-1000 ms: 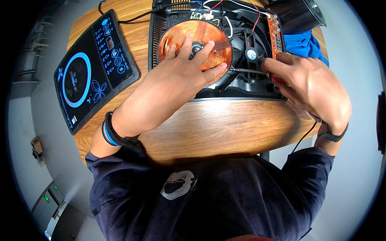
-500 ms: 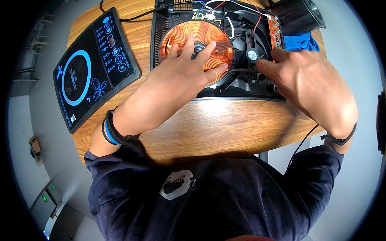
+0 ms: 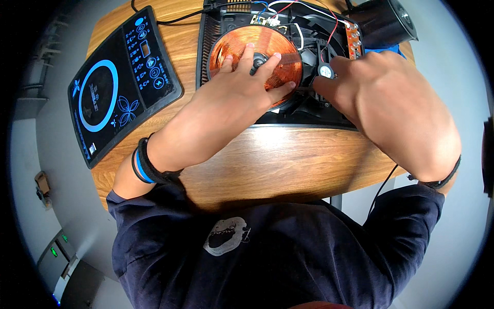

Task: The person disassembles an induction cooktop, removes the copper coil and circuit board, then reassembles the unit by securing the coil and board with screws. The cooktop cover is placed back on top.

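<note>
My left hand (image 3: 234, 98) lies with spread fingers on the round copper coil (image 3: 280, 38) of an opened induction cooker base (image 3: 204, 36). Its fingertips rest on the windings around the coil's dark centre. Over the right side of the base, my right hand (image 3: 381, 87) is closed, thumb and forefinger curled beside the round silver hub (image 3: 325, 71) of the cooling fan. Whatever those fingers grip is hidden by the hand. Much of the fan (image 3: 329, 41) is covered by the hand too. A red circuit board (image 3: 354, 41) shows just beyond the knuckles.
The cooker's black top panel (image 3: 128, 85), with blue markings, lies at the left of the wooden table (image 3: 278, 159). Thin wires (image 3: 288, 10) cross the base's far side. A black pot-like vessel (image 3: 383, 23) and a blue cloth (image 3: 388, 50) are at the far right.
My right hand has shifted left, its thumb now nearer the coil and closer around the fan hub. The left hand stays spread on the coil. The view has shifted slightly.
</note>
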Action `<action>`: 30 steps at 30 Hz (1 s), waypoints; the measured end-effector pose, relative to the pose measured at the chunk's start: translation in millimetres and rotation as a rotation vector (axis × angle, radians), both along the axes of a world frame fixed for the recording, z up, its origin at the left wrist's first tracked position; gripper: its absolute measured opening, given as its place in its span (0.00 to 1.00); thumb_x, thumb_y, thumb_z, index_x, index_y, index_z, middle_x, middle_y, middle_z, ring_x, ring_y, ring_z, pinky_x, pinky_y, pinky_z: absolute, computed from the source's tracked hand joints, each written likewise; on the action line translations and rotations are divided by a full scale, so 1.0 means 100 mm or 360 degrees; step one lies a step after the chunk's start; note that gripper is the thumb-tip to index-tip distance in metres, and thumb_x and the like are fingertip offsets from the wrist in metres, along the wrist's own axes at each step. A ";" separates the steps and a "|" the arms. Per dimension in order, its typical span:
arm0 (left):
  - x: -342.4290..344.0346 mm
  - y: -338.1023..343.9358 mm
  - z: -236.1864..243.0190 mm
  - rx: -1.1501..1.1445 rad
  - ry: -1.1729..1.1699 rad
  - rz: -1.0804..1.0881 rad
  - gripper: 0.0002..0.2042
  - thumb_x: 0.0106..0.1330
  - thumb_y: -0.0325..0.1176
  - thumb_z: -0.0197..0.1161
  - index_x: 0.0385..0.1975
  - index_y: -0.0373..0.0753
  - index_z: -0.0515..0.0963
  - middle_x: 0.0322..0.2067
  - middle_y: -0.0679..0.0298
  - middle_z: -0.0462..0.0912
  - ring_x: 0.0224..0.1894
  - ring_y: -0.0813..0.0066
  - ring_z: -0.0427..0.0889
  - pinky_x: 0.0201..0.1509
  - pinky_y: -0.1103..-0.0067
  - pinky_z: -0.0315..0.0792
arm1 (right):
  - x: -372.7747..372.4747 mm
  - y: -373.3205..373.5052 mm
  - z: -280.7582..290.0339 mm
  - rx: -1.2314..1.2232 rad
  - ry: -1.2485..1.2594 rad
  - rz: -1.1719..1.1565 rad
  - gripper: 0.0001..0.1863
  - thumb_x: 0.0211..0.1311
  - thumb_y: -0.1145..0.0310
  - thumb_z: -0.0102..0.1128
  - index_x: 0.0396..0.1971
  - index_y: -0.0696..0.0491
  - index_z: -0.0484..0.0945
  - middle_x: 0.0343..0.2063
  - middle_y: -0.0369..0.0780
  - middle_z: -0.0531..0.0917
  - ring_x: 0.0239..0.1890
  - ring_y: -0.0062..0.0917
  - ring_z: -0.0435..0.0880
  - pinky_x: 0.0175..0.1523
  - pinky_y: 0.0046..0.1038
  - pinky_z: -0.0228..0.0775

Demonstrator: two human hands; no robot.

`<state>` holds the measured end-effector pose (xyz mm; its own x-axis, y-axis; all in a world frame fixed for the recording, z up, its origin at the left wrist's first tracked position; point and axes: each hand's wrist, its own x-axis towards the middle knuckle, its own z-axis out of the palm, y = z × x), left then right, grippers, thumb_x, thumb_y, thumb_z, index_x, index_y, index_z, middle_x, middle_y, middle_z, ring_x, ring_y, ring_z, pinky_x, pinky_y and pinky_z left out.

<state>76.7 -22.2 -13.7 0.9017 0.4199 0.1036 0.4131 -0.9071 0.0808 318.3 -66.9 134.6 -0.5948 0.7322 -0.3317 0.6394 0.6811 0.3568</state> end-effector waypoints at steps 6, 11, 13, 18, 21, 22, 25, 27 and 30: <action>0.01 -0.01 0.01 0.0040 0.0046 0.0017 0.36 0.68 0.30 0.74 0.79 0.52 0.76 0.83 0.47 0.65 0.76 0.32 0.72 0.80 0.51 0.71 | 0.01 0.02 -0.02 -0.0011 -0.0016 -0.0039 0.18 0.62 0.74 0.70 0.53 0.48 0.91 0.44 0.42 0.91 0.42 0.40 0.93 0.51 0.37 0.85; 0.01 0.02 -0.01 0.0107 0.0035 -0.0026 0.33 0.70 0.32 0.73 0.78 0.52 0.78 0.83 0.45 0.66 0.76 0.32 0.73 0.80 0.51 0.71 | 0.07 0.04 0.02 -0.0043 0.0003 -0.0065 0.16 0.63 0.75 0.70 0.51 0.50 0.90 0.42 0.42 0.90 0.41 0.40 0.93 0.48 0.39 0.85; 0.01 0.03 0.01 0.0039 -0.0004 -0.0053 0.33 0.70 0.35 0.74 0.77 0.51 0.78 0.82 0.45 0.68 0.76 0.33 0.73 0.80 0.51 0.71 | 0.13 0.04 0.04 -0.0024 0.0012 -0.0017 0.15 0.64 0.74 0.70 0.50 0.51 0.89 0.41 0.42 0.90 0.40 0.40 0.92 0.47 0.39 0.85; 0.03 0.15 0.16 -0.0503 -0.0255 -0.0008 0.30 0.70 0.41 0.78 0.71 0.43 0.79 0.71 0.46 0.81 0.72 0.43 0.81 0.75 0.57 0.77 | 0.12 0.01 0.09 0.0055 0.0096 -0.0061 0.14 0.66 0.74 0.73 0.51 0.52 0.88 0.39 0.42 0.89 0.37 0.39 0.92 0.42 0.40 0.84; 0.10 0.17 0.23 -0.0779 -0.0445 0.0184 0.24 0.69 0.38 0.79 0.62 0.38 0.81 0.60 0.49 0.90 0.63 0.50 0.89 0.66 0.62 0.82 | 0.14 0.00 0.05 0.0064 0.0248 -0.0049 0.16 0.64 0.75 0.74 0.51 0.52 0.87 0.37 0.42 0.88 0.34 0.40 0.91 0.39 0.40 0.84; 0.11 0.17 0.20 -0.0787 -0.0564 0.0185 0.23 0.68 0.36 0.79 0.60 0.38 0.81 0.56 0.50 0.91 0.60 0.50 0.91 0.64 0.62 0.83 | 0.16 0.00 0.03 0.0042 0.0314 -0.0031 0.17 0.63 0.76 0.75 0.52 0.52 0.86 0.37 0.42 0.87 0.33 0.40 0.91 0.38 0.41 0.83; 0.16 0.21 0.12 -0.0796 -0.0838 0.0120 0.19 0.67 0.31 0.80 0.55 0.37 0.81 0.46 0.53 0.94 0.52 0.52 0.94 0.58 0.65 0.85 | 0.15 -0.04 0.09 -0.0024 0.0410 -0.0083 0.18 0.62 0.76 0.76 0.52 0.52 0.86 0.36 0.42 0.87 0.32 0.41 0.91 0.37 0.42 0.83; 0.16 0.22 0.12 -0.0767 -0.0895 0.0099 0.18 0.67 0.28 0.79 0.54 0.37 0.82 0.43 0.54 0.94 0.49 0.55 0.95 0.55 0.67 0.86 | 0.15 -0.04 0.11 -0.0052 0.0435 -0.0094 0.19 0.61 0.77 0.76 0.53 0.52 0.85 0.37 0.43 0.87 0.32 0.41 0.91 0.36 0.42 0.83; 0.17 0.23 0.18 -0.0813 -0.0917 0.0138 0.15 0.67 0.26 0.78 0.52 0.37 0.83 0.41 0.56 0.94 0.44 0.61 0.96 0.48 0.71 0.87 | 0.17 -0.05 0.11 -0.0057 0.0455 -0.0094 0.20 0.61 0.77 0.77 0.53 0.52 0.85 0.37 0.43 0.88 0.32 0.41 0.91 0.36 0.42 0.82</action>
<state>93.3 0.8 4.8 0.7261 0.6082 0.3207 0.2467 -0.6658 0.7041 335.2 -71.7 145.6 -0.6247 0.7591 -0.1831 0.7494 0.6487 0.1325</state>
